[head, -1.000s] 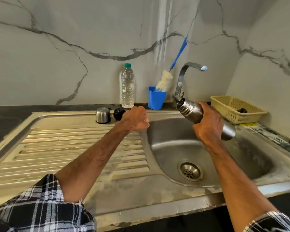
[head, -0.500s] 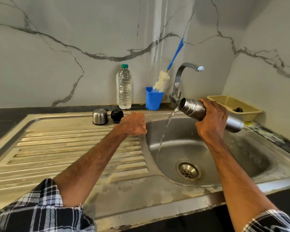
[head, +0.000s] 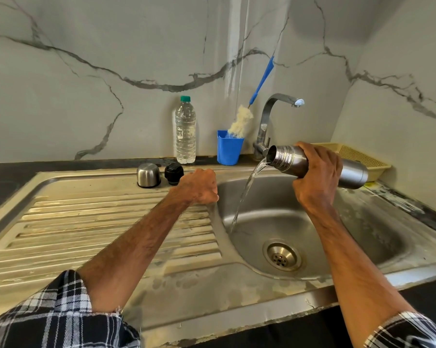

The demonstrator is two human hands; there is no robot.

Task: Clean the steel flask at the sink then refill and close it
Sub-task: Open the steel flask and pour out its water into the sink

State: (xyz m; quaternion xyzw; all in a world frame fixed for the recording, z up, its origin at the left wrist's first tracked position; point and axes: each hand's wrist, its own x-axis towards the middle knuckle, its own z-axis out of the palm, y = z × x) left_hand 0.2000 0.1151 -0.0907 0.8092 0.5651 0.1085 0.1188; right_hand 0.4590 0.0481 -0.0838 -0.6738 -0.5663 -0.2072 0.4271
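Right hand (head: 317, 177) grips the steel flask (head: 291, 160) round its middle, holding it on its side over the sink (head: 274, 212), mouth pointing left, water (head: 247, 189) streaming into the basin. Left hand (head: 199, 187) is a closed, empty fist at the sink's left rim. Behind that rim stand a water bottle (head: 185, 131), blue cup (head: 229, 150), steel cap (head: 148, 175) and black stopper (head: 173, 174).

Right hand (head: 317, 177) grips the flask (head: 291, 159) tipped sideways, water (head: 247, 189) pouring into the sink (head: 362, 222); left hand (head: 199, 187) fisted at the rim.
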